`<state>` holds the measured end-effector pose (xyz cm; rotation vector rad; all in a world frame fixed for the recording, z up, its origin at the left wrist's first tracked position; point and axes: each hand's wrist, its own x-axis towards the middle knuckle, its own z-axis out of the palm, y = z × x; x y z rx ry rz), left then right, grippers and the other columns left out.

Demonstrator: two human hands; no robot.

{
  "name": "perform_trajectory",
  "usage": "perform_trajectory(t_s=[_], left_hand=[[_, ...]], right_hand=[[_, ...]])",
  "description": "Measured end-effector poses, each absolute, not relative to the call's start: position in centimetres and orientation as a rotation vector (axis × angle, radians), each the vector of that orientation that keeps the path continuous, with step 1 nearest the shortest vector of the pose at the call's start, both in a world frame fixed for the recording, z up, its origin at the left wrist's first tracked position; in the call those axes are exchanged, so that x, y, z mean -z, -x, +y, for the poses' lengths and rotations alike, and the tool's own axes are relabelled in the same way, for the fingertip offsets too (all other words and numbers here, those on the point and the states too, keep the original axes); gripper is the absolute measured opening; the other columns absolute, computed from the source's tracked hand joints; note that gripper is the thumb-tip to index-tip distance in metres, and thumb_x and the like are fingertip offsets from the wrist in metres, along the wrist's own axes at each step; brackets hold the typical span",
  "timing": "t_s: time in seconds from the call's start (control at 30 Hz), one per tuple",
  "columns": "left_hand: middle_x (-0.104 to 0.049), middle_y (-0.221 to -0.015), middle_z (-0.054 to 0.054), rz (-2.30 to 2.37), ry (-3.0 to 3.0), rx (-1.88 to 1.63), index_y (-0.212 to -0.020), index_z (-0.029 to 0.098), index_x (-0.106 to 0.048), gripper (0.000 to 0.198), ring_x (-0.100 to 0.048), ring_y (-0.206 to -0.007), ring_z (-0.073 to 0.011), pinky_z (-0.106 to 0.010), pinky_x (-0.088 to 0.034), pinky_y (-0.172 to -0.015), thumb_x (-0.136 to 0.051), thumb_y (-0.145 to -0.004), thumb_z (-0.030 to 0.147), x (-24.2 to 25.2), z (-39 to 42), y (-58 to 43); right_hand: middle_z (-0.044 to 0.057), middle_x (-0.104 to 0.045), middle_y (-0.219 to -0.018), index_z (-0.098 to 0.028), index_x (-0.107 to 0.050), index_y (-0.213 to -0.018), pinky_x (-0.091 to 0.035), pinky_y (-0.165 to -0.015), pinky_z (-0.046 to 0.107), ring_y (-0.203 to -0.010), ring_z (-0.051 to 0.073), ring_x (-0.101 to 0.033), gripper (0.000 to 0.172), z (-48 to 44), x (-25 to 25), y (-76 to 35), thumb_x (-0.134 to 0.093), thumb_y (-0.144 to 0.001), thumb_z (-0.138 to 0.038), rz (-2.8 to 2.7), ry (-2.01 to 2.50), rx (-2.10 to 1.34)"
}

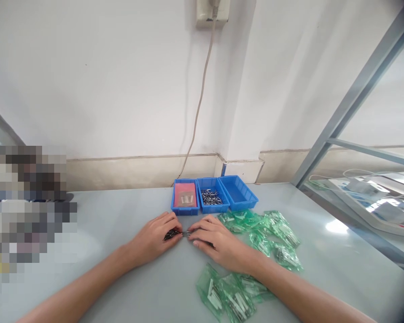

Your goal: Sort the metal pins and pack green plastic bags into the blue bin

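Note:
My left hand (158, 235) is curled on the tabletop around a small bunch of dark metal screws (171, 234); their exact type is too small to tell. Facing it, my right hand (217, 237) has its fingers bent and closed, the fingertips on the shiny ends of a few screws (186, 233) between both hands. Just behind the hands, a blue bin (213, 209) holds many similar loose metal pieces. Several green plastic bags (237, 298) with white and metal parts inside lie around my right hand and forearm.
Left of the screw bin, a blue bin (185, 211) holds a pink sheet and a small clear packet. A third blue bin (239, 193) stands at the right. A cable (202, 92) hangs down the wall. Grey metal frame (353, 85) rises at right. A blurred person (30, 215) is at left.

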<state>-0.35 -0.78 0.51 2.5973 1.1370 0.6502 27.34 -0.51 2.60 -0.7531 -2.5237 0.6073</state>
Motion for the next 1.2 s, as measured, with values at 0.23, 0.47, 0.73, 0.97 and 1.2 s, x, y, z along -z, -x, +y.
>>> perform_trajectory(t_s=[0.23, 0.47, 0.73, 0.97, 1.2], left_hand=[[-0.064, -0.106, -0.003, 1.107, -2.589, -0.652, -0.107, 0.023, -0.063, 0.005, -0.060, -0.097, -0.0194, -0.031, -0.049, -0.086, -0.058, -0.107, 0.023, -0.3, -0.6, 0.3], [-0.064, -0.105, -0.002, 1.107, -2.572, -0.662, -0.104, 0.023, -0.062, 0.004, -0.060, -0.097, -0.0191, -0.030, -0.048, -0.085, -0.059, -0.105, 0.021, -0.3, -0.5, 0.2], [-0.064, -0.104, -0.002, 1.091, -2.560, -0.662, -0.103, 0.022, -0.062, 0.004, -0.060, -0.096, -0.0189, -0.030, -0.047, -0.085, -0.060, -0.104, 0.020, -0.4, -0.6, 0.0], [-0.065, -0.104, -0.002, 1.074, -2.568, -0.651, -0.103, 0.023, -0.063, 0.003, -0.059, -0.095, -0.0188, -0.029, -0.047, -0.084, -0.061, -0.104, 0.021, -0.5, -0.6, -0.2], [-0.065, -0.104, -0.001, 1.086, -2.569, -0.656, -0.102, 0.023, -0.061, 0.006, -0.059, -0.096, -0.0186, -0.029, -0.047, -0.085, -0.062, -0.102, 0.017, -0.7, -0.8, -0.4]], right_hand=[[0.003, -0.074, -0.114, -0.023, -0.070, -0.114, -0.047, -0.101, 0.039, -0.109, 0.023, -0.061, 0.013, 0.1, -1.9, -26.6, -0.060, -0.108, -0.017, -2.510, 0.830, -0.570], [0.004, -0.068, -0.110, -0.023, -0.065, -0.107, -0.048, -0.094, 0.038, -0.105, 0.025, -0.060, 0.006, -0.6, -2.8, -25.8, -0.067, -0.103, -0.019, -2.512, 0.974, -0.475], [0.002, -0.067, -0.107, -0.023, -0.062, -0.101, -0.045, -0.095, 0.039, -0.104, 0.024, -0.060, 0.007, -0.3, -2.0, -25.6, -0.068, -0.104, -0.021, -2.472, 1.104, -0.583], [0.000, -0.067, -0.102, -0.022, -0.060, -0.097, -0.043, -0.092, 0.036, -0.099, 0.021, -0.060, 0.010, -0.3, -1.7, -25.6, -0.066, -0.105, -0.018, -2.450, 1.069, -0.598], [-0.001, -0.069, -0.097, -0.024, -0.063, -0.100, -0.043, -0.084, 0.031, -0.093, 0.021, -0.059, 0.009, 0.0, -1.8, -25.8, -0.061, -0.104, -0.016, -2.330, 1.059, -0.688]])
